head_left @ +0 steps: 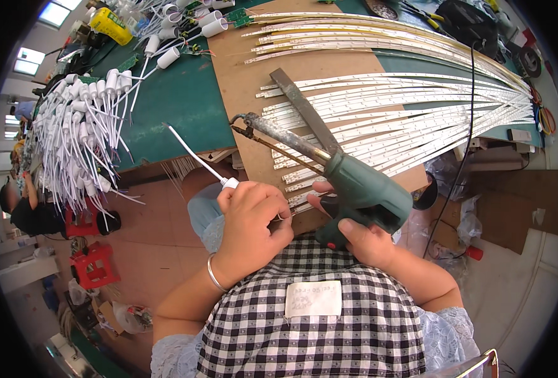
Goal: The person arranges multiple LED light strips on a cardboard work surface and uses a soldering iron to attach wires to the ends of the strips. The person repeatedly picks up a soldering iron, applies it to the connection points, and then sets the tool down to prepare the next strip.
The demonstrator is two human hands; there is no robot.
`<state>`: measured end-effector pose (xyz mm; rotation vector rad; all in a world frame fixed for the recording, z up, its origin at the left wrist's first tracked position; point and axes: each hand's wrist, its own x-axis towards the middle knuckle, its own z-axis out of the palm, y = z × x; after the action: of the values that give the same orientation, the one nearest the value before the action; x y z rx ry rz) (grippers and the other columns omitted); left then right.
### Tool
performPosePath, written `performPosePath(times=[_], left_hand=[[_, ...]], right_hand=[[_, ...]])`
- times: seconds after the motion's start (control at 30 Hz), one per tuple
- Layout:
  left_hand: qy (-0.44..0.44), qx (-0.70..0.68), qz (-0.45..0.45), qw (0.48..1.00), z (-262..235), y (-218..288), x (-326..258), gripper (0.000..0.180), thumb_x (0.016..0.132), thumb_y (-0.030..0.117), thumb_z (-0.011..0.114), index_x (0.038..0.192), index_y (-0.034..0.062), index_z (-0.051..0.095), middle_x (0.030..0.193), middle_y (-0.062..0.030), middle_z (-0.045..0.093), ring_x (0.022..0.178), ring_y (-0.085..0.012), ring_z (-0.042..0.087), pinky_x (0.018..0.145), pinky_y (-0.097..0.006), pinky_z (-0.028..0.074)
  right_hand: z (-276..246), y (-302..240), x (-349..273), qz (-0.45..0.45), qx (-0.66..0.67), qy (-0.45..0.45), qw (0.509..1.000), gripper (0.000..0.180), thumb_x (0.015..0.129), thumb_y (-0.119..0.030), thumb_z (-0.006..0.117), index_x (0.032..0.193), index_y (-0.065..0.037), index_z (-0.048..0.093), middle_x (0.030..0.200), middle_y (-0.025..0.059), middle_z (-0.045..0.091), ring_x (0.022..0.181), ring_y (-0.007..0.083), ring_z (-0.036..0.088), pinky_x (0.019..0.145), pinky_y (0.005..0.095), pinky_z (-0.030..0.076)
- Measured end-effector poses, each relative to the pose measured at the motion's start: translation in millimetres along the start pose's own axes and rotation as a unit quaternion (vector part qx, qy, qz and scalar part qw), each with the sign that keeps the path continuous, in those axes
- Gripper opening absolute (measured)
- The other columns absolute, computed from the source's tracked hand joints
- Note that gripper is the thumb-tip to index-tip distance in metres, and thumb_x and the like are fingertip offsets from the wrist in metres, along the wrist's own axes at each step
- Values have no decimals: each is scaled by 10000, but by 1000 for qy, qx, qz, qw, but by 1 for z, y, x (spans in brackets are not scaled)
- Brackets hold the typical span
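My right hand (368,242) is wrapped round the handle of a green soldering gun (370,189). The gun's long metal barrel points up and left, its blackened tip past the strips' near ends. Closed in front of my body, my left hand (254,217) holds a white end cap with a cable (197,154); the cable's bare end sticks out up and left. Part of the cap is hidden by my fingers. Rows of white LED strips (380,135) lie fanned across a brown board (238,82), under the gun. A flat metal bar (304,110) lies across them.
Many white caps with wires (80,120) hang over the left edge of the green table (178,88). A yellow bottle (110,25) stands behind them. A black cord (471,107) crosses the strips at right. Red stools (94,264) and another person (30,208) are at left.
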<state>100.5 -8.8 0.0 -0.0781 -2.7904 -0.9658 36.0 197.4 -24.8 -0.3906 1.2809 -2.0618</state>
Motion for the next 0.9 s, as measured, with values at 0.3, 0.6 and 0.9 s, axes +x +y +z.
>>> performPosePath(times=[0.3, 0.6, 0.9], left_hand=[[-27, 45, 15, 998, -1, 0, 5, 125, 674, 114, 722, 751, 156, 632, 748, 28, 542, 841, -199, 519, 843, -418, 277], [-37, 69, 17, 997, 2, 1, 8, 129, 680, 121, 704, 735, 140, 589, 727, 27, 539, 830, -207, 503, 824, -420, 274], [-18, 60, 7, 998, 5, -1, 6, 131, 668, 91, 687, 696, 158, 577, 677, 46, 535, 804, -195, 496, 841, -414, 270]], right_hand=[[0, 9, -1, -47, 77, 0, 996, 567, 918, -47, 565, 1448, -7, 368, 1421, 157, 489, 1284, 250, 513, 1111, 403, 394], [3, -1, -3, 4, 76, 32, 997, 675, 884, -220, 641, 1453, -13, 341, 1335, 185, 528, 1240, 292, 537, 1102, 484, 393], [-46, -54, -61, -55, -272, 15, 961, 375, 837, -212, 689, 1110, 34, 615, 895, 104, 691, 771, 157, 679, 681, 272, 548]])
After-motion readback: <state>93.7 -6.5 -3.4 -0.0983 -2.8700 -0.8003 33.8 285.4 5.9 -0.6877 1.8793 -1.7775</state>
